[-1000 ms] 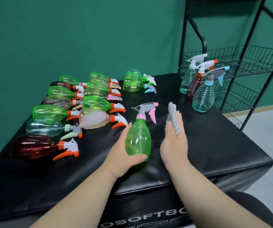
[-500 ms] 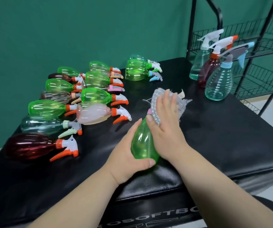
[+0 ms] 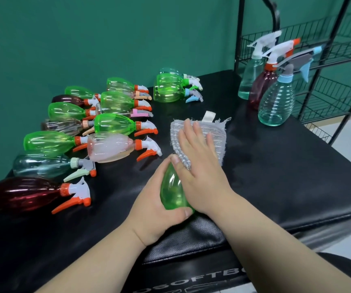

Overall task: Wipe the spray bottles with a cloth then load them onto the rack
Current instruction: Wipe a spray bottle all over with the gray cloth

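Observation:
My left hand (image 3: 155,210) grips the base of a green spray bottle (image 3: 172,191) near the table's front middle. My right hand (image 3: 200,163) lies over the bottle's upper half and holds a grey cloth (image 3: 216,136) wrapped around it, so the trigger head is hidden. Several more spray bottles (image 3: 107,123), green, red, pink and clear, lie on their sides at the left. Three upright bottles (image 3: 276,100) stand at the back right beside the black wire rack (image 3: 326,60).
The black padded table (image 3: 286,176) has bare surface on its right half and drops off at the right edge. A green wall is behind. The rack's wire shelves rise past the table's back right corner.
My right hand brought the cloth from beside the bottle onto its trigger head and upper body and now covers it. My left hand kept its grip on the base. The view shifted left and down.

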